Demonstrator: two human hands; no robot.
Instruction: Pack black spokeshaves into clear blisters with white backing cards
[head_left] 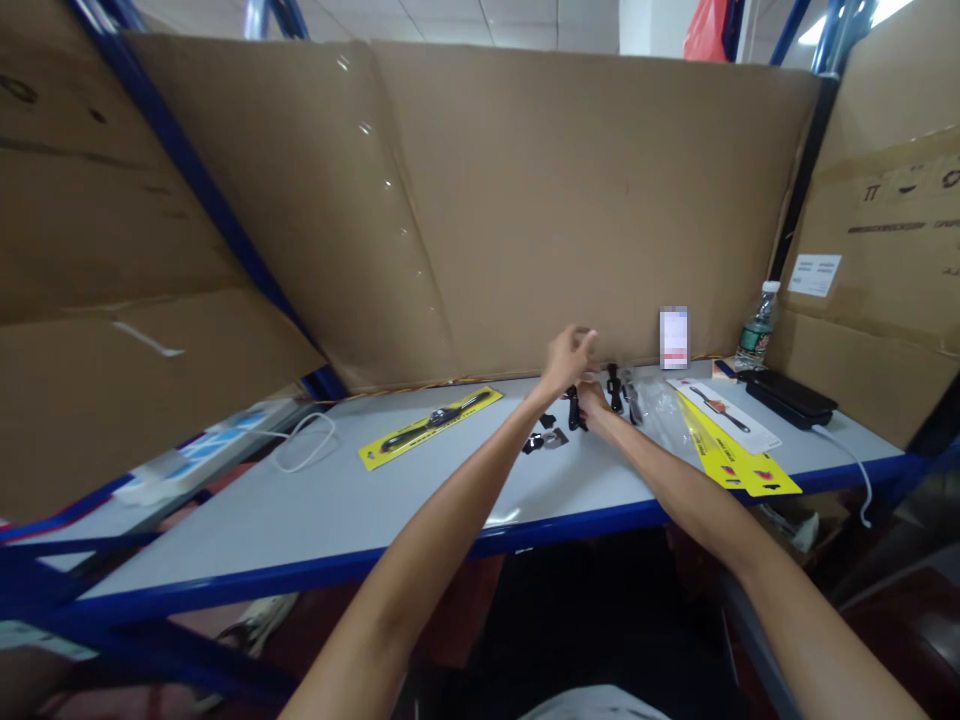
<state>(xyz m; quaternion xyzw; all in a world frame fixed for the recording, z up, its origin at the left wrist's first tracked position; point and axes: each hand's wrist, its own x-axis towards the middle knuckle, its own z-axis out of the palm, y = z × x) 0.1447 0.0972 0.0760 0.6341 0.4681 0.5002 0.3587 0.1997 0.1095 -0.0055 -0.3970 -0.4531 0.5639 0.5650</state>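
My left hand [570,360] is raised above the tabletop near the cardboard back wall. Its fingers are curved and apart, and I make out nothing in them. Lower down, my right hand [594,400] is closed at a black spokeshave [576,410]; the left wrist partly hides its fingers. Just right of it lie more black tools of similar shape [614,390]. Small dark metal parts [546,440] rest on the table left of the right hand. Farther left, a black spokeshave [439,416] lies on a yellow card [373,456].
Clear plastic packaging [666,412], yellow cards [724,455] and a white printed card [761,436] lie right. A phone [674,338] leans at the back. Beyond are a water bottle [756,335] and a black case [791,398] with a white cable. A power strip [202,455] runs along the left.
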